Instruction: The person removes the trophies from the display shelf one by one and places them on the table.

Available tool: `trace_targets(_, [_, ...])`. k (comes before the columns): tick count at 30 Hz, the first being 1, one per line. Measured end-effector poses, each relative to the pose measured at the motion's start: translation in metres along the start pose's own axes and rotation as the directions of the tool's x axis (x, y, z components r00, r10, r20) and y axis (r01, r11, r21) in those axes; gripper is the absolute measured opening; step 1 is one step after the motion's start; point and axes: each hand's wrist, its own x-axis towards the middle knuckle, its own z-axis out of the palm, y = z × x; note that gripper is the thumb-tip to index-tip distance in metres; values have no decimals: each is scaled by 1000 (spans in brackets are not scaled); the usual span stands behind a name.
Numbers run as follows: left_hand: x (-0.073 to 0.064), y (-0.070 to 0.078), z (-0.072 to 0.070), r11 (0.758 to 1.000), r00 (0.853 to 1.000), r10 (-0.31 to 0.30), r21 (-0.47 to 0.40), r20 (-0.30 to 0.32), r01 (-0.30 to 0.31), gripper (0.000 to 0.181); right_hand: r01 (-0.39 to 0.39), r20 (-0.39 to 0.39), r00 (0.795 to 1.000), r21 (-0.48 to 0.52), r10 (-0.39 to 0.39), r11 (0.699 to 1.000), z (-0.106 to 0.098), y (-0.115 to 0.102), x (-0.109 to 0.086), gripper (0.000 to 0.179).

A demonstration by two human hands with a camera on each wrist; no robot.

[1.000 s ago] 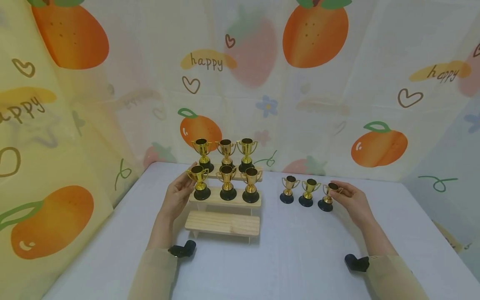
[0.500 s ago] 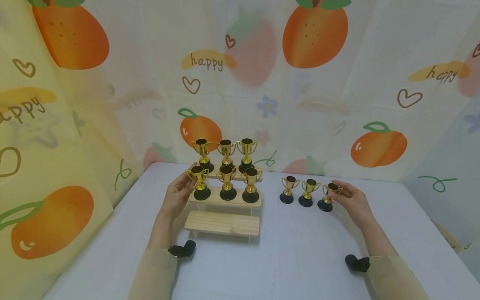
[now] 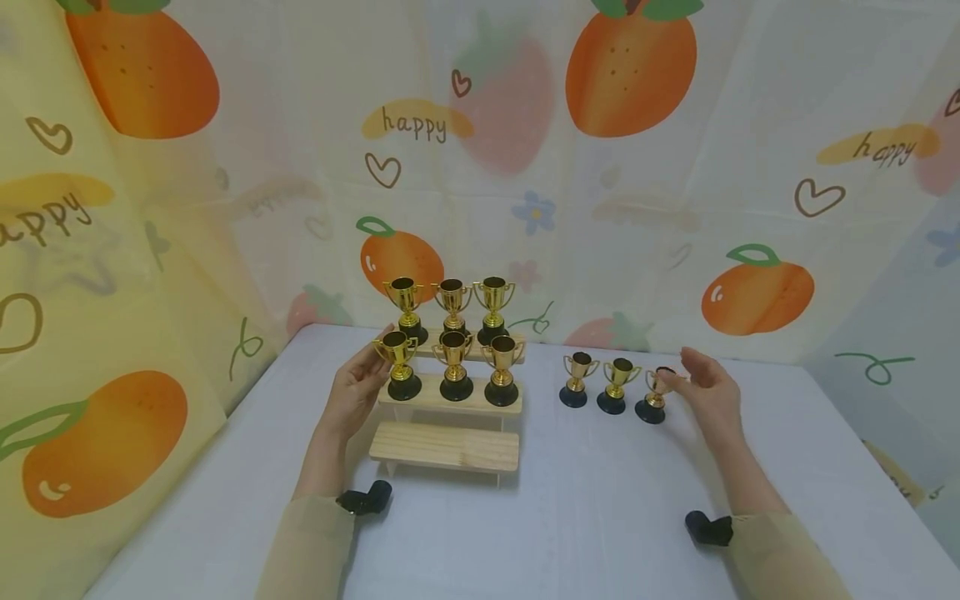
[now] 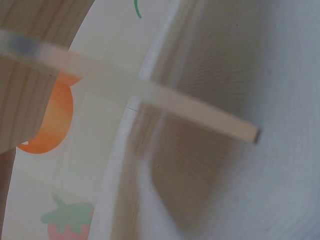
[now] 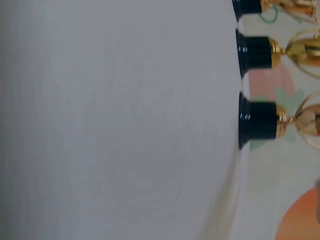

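Observation:
In the head view, a three-step wooden display stand [image 3: 444, 447] with clear legs holds small gold trophy cups on black bases. One row, including a left trophy cup [image 3: 399, 367], stands on the middle step; another row, including a trophy cup [image 3: 493, 304], stands on the top step. My left hand [image 3: 356, 387] holds the stand's left side, its fingertips partly hidden behind a trophy. At right, my right hand [image 3: 711, 395] has spread fingers, its thumb overlapping the rightmost trophy cup [image 3: 654, 404]; whether they touch is unclear. Neither wrist view plainly shows its hand's fingers.
Two more trophy cups, a rose-gold one [image 3: 576, 387] and a yellow-gold one [image 3: 617, 392], stand left of the rightmost one on the white-covered table [image 3: 585, 517]. A fruit-printed cloth [image 3: 315, 142] hangs behind and along the left.
My right hand's fingers have lifted off the rightmost trophy cup and spread, the hand shifting slightly to the right. That cup stays where it stood. My left hand has not visibly moved.

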Motion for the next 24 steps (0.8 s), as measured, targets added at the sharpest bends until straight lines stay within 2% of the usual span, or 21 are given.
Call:
trace_targets(2, [0,0,0,1000,1000,3,5,1,-3,63,35,-147,989,93,-21,995,5,-7,-3,67])
trace_targets(4, [1,0,0,1000,1000,4,3,-3,-4,63,105,-255,965,177,-57,979,11,-15,-6,60])
trace_targets(7, [1,0,0,1000,1000,9,1,-4,-9,63,205,-312,943,270,-117,941,20,-26,-13,53])
trace_targets(10, [1,1,0,1000,1000,7,-4,-4,-7,63,235,-283,946,266,-158,935,29,-36,-20,50])
trace_targets(15, [1,2,1,1000,1000,1,-4,-7,-1,64,229,-209,962,274,-175,934,47,-46,-32,48])
trace_targets(19, [0,2,1,1000,1000,-7,-4,-13,7,64,236,-128,971,337,-204,912,61,-51,-42,48])
trace_targets(24, [0,2,2,1000,1000,-8,-4,-12,8,64,233,-35,970,399,-239,887,79,-55,-48,50])
